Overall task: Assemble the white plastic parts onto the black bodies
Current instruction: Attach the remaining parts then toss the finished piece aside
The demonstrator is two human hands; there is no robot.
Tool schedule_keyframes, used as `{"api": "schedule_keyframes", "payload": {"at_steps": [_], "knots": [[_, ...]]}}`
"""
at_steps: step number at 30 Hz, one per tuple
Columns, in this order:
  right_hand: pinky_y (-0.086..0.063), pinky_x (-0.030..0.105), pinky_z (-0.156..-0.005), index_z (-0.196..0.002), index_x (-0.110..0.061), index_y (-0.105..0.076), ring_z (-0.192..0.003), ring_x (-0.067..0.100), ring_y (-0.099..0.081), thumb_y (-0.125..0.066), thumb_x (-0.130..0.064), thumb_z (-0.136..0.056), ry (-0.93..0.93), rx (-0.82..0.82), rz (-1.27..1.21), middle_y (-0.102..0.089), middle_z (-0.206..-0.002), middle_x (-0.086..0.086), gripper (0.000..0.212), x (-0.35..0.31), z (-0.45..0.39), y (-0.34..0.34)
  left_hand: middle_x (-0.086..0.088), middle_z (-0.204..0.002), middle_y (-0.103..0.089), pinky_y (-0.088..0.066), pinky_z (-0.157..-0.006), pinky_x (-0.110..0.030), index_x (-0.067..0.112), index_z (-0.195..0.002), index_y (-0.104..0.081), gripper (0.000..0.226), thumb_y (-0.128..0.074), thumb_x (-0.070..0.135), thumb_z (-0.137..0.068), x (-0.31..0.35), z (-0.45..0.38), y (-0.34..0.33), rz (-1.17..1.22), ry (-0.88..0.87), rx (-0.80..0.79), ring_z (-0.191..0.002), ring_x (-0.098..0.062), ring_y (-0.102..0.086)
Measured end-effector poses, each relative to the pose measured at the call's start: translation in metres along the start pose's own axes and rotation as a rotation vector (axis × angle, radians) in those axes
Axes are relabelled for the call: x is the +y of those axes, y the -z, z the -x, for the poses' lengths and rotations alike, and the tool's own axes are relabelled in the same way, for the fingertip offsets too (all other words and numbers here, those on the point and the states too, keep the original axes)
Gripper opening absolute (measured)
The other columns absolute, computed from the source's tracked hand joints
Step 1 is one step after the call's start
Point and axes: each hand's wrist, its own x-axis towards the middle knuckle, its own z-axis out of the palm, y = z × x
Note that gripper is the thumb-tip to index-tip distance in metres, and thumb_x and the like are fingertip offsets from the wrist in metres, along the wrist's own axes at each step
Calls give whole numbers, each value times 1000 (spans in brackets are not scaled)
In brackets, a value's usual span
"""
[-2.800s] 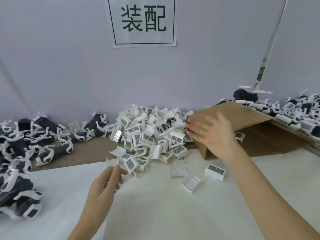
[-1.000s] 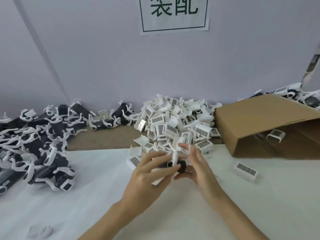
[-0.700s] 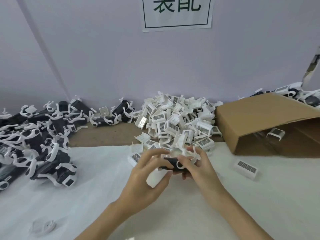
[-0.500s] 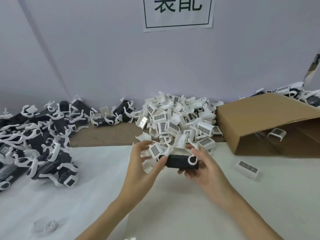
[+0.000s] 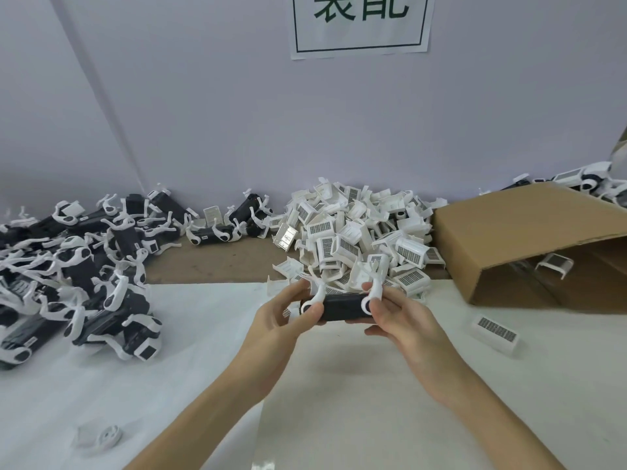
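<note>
While gripping the black body (image 5: 341,307) at both ends above the white table sheet (image 5: 190,334), left hand (image 5: 276,320) also pinching a white grille part (image 5: 287,312), right hand (image 5: 397,317) curling round the ring end, risking misaligning the part or snapping the thin white arms (image 5: 377,283).

A single head-worn view looks forward and down across the white-covered table (image 5: 441,401) toward the pale wall's printed paper sign (image 5: 361,25), which is cropped at the top edge; the table's near part lies close below, forearms entering from the bottom.
</note>
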Motion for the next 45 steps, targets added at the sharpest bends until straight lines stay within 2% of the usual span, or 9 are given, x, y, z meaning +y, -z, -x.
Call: {"api": "schedule_keyframes", "payload": {"at_steps": [6, 10, 13, 17, 21, 25, 32, 39, 45], "knots": [[-57, 41, -95, -152, -38, -50, -137, 50, -53, -69, -22, -99, -169, -306, -475, -54, -153, 18, 59, -8, -1, 21, 1, -146, -63, -50, -114, -56, 19, -148, -53, 68, -87, 19, -89, 5, -3, 10, -192, -149, -201, -132, -25, -63], [-57, 48, -100, -152, -30, -52, -138, 57, -48, -52, -58, -103, -327, -232, -745, -50, -153, 28, 56, -11, -2, 19, 7, -153, -50, -56, -108, -42, 30, -143, -57, 66, -87, 12, -88, -3, -7, 15, -509, -432, -218, -145, -26, -49], [-55, 54, -103, -150, -16, -52, -134, 52, -54, -46, -66, -99, -407, -114, -600, -61, -144, 24, 72, -2, -4, 8, 12, -161, -36, -47, -111, -27, 48, -142, -56, 70, -83, 9, -91, -6, -9, 17, -789, -654, -244, -143, -17, -50], [-64, 47, -86, -135, 4, -62, -112, 47, -68, -65, -36, -97, -487, 38, -553, -66, -132, 29, 55, 2, -2, 6, 19, -161, -37, -40, -112, -16, 54, -150, -46, 76, -77, 10, -96, -9, -12, 18, -994, -714, -242, -144, -8, -46], [-48, 36, -80, -116, -4, -76, -83, 30, -67, -69, -26, -89, -300, 92, -450, -68, -111, 18, 35, -8, -1, 6, 6, -138, -67, -57, -104, -30, 44, -153, -45, 63, -60, 4, -107, -8, -7, 15, -428, -271, -86, -114, -20, -74], [-49, 36, -86, -135, -11, -65, -96, 28, -70, -64, -25, -90, -114, 77, -311, -69, -118, 12, 47, -2, 1, -1, -23, -124, -74, -61, -97, -41, 14, -141, -63, 54, -51, 53, -106, 3, -5, 8, 83, 92, -139, -115, -40, -73], [-57, 34, -93, -142, -24, -55, -114, 24, -72, -70, -38, -88, -27, -9, 73, -71, -128, 9, 58, 8, 5, -8, -7, -106, -77, -46, -96, -39, 26, -123, -73, 48, -77, 55, -85, 5, 2, 5, -89, -105, -35, -100, -24, -71], [-47, 25, -110, -152, -35, -40, -145, 0, -44, -71, -16, -100, 60, -209, 409, -52, -151, -21, 64, 6, 4, 17, 2, -136, -67, -51, -99, -22, 35, -147, -52, 73, -87, 25, -83, 13, 7, 6, -218, -360, -141, -123, -24, -68], [-52, 20, -98, -137, -43, -57, -119, 6, -66, -69, -5, -93, 229, -95, 596, -68, -126, -20, 59, 29, 4, -5, 12, -136, -64, -46, -104, -22, 25, -139, -63, 66, -89, 48, -82, 4, 21, -23, -709, -822, 50, -126, -18, -63]]}}
